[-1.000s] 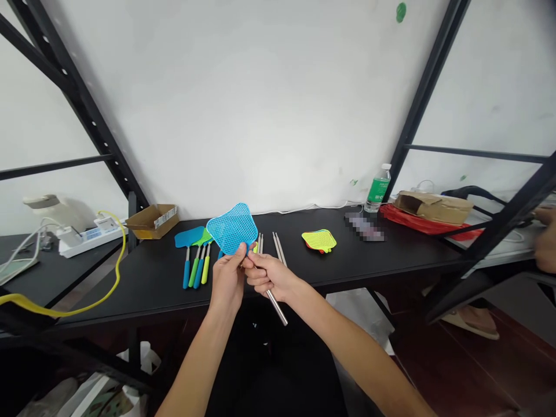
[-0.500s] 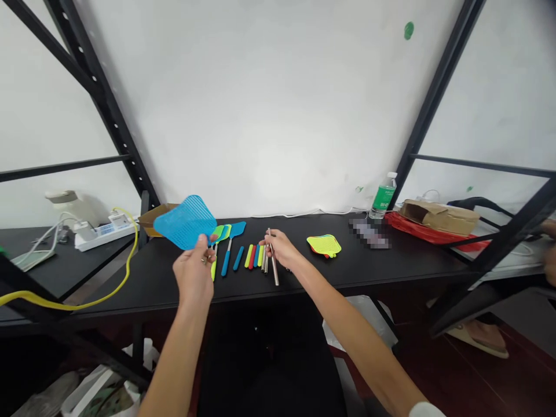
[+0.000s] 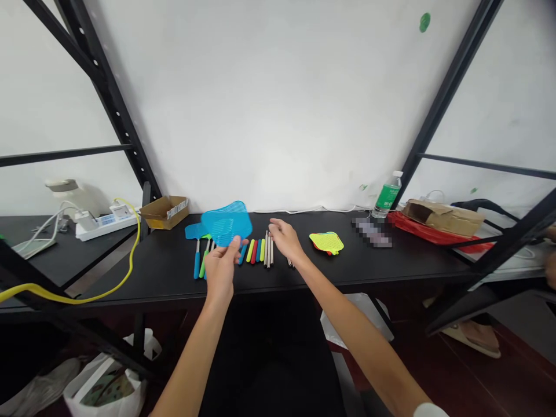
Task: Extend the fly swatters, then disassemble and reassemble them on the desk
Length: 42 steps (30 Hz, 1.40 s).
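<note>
Thumb (image 3: 235, 243) of the left hand (image 3: 220, 263) pinches a blue mesh head (image 3: 226, 223), raised at that hand's twelve o'clock; the right hand (image 3: 284, 236) curls loosely, contents unclear, steel rods (image 3: 268, 252) at its eight o'clock. Pinching one rod lightly should spare its neighbours.

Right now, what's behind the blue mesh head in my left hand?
From behind the mesh head, another blue head and part of a green head peek out; anything else is hidden.
</note>
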### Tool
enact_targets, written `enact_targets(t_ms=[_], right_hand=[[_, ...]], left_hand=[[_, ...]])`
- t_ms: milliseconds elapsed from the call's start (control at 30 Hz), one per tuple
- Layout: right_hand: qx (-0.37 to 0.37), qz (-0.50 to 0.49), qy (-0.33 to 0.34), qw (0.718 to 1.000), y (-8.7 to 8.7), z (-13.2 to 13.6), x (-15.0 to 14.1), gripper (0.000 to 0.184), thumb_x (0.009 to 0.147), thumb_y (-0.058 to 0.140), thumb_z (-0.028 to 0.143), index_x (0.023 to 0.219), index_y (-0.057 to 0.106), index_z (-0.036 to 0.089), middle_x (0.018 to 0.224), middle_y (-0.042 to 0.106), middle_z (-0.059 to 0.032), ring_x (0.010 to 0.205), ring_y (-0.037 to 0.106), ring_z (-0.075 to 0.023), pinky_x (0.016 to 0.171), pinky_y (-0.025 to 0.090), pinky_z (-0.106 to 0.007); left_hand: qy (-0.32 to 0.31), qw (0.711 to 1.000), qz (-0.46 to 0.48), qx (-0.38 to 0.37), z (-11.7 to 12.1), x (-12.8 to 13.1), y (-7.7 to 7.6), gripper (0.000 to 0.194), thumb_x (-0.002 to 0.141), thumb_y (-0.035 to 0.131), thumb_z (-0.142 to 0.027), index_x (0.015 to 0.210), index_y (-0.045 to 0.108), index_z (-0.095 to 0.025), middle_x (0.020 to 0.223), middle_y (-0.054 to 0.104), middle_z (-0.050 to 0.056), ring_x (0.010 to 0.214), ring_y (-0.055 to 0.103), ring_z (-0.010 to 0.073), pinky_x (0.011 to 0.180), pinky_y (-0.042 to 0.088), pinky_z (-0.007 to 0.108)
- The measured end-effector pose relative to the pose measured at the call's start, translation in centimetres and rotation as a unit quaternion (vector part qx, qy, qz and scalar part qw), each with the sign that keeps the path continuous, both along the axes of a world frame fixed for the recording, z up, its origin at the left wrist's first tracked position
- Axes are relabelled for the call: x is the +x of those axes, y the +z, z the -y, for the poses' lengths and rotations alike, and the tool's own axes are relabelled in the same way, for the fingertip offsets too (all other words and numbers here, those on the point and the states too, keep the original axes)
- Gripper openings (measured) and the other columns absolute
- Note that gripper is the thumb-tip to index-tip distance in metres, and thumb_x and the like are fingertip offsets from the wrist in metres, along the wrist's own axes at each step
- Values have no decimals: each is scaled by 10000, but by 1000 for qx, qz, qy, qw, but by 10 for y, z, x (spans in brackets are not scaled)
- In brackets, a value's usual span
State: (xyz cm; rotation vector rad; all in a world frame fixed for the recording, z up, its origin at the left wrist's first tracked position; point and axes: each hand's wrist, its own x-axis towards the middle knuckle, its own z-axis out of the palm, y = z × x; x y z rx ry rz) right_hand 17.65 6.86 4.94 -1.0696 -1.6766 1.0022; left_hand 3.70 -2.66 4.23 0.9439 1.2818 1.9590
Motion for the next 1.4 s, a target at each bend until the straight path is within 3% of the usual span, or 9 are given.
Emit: enact_targets(t_ms=[100,200,333,467,800,967,1133,1267,1400], right_hand=[[-54,-169,129,976,4,14,8,507,870,600,443,1325,507,238,945,709,-58,707,688,-188,665,556,-333],[-22,-178,89,980,2,9,42,676,754,731,387,1355,465,230,745,685,6,569,632,-157,542,519,-268],[50,32,-140,988,-3,-20,121,606,809,626,299,1388,466,221,868,707,-31,693,662,-186,638,533,-298],[51,305,-255,916,-10,-35,176,421,837,535,241,1245,624,191,1127,694,-140,1077,635,-294,887,476,-374],[26,443,-272,854,-25,-16,176,383,892,514,450,1174,674,246,1205,588,-160,1126,559,-358,831,467,-429],[106,324,-260,903,-11,-3,165,325,900,541,426,1096,698,220,1199,627,-135,1116,576,-302,911,451,-392],[6,-17,-30,999,5,16,98,270,910,554,421,980,677,192,958,728,-92,877,677,-221,799,511,-331],[-212,-345,88,910,16,24,38,188,893,633,374,945,602,196,885,722,-68,765,678,-171,721,538,-294],[-314,-526,20,790,27,20,19,171,964,524,264,805,508,202,486,433,84,380,389,-68,414,378,-176]], left_hand=[[-57,989,-129,-43,0,19,-4,406,753,721,-501,549,625,-164,545,575,23,543,501,135,549,373,259],[-105,952,-280,-65,5,20,-3,376,806,638,-532,729,740,-178,579,622,33,572,562,180,562,393,272],[69,836,-516,-172,10,-21,-4,375,857,550,-528,977,741,-228,832,725,89,778,656,272,631,423,304],[136,699,-624,-322,7,-64,-11,370,849,540,-522,948,705,-206,943,717,163,903,660,358,691,455,371],[76,618,-688,-372,-6,-54,-8,342,886,447,-405,844,688,-166,923,709,181,886,681,376,683,466,403],[154,616,-693,-341,5,-50,1,445,962,301,-385,980,653,-114,833,699,179,828,688,381,657,455,395],[205,633,-692,-279,26,-13,20,407,1008,259,-359,998,605,-146,835,695,130,764,680,302,598,387,314],[156,666,-695,-221,36,31,10,345,1019,291,-363,989,586,-186,812,687,84,733,666,251,545,310,291],[74,682,-709,-163,39,61,-14,350,1020,321,-406,975,593,-191,795,671,76,746,652,237,538,262,286]])
